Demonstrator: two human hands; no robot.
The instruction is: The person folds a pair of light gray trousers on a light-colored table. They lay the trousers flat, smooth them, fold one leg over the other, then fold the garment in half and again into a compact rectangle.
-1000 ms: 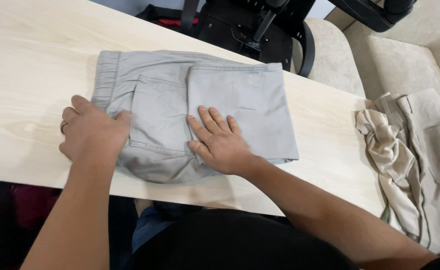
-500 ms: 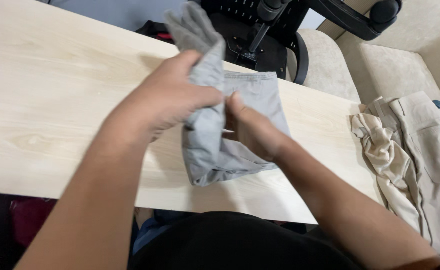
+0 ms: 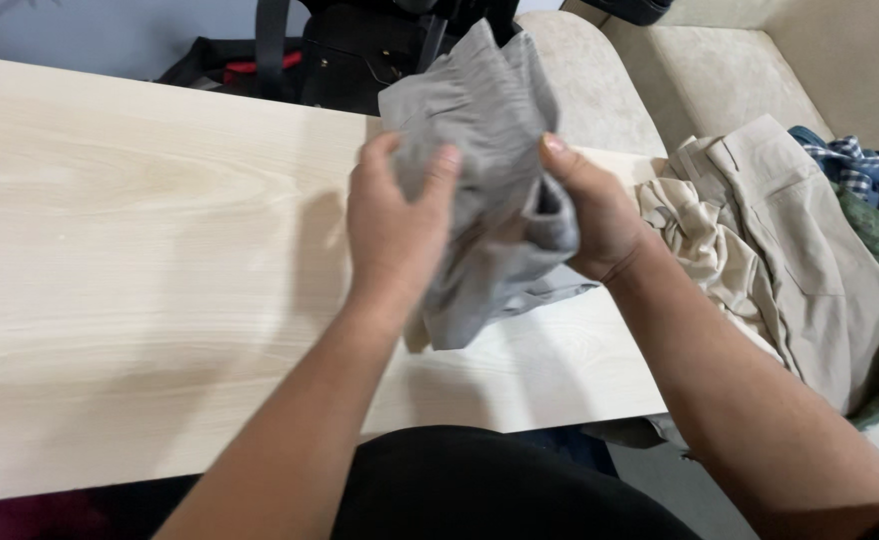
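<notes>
Folded grey trousers (image 3: pixel 495 190), lifted above pale wood worktop (image 3: pixel 140 250), clamped between closed fingers of left hand (image 3: pixel 395 225) and right hand (image 3: pixel 590 215); risk: loose lower folds slipping open, bundle unravelling beside beige trousers (image 3: pixel 760 250).

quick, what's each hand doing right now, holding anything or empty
Left hand: closed on the grey folded garment, lifted off the wooden table.
Right hand: closed on the same garment from the other side.
</notes>
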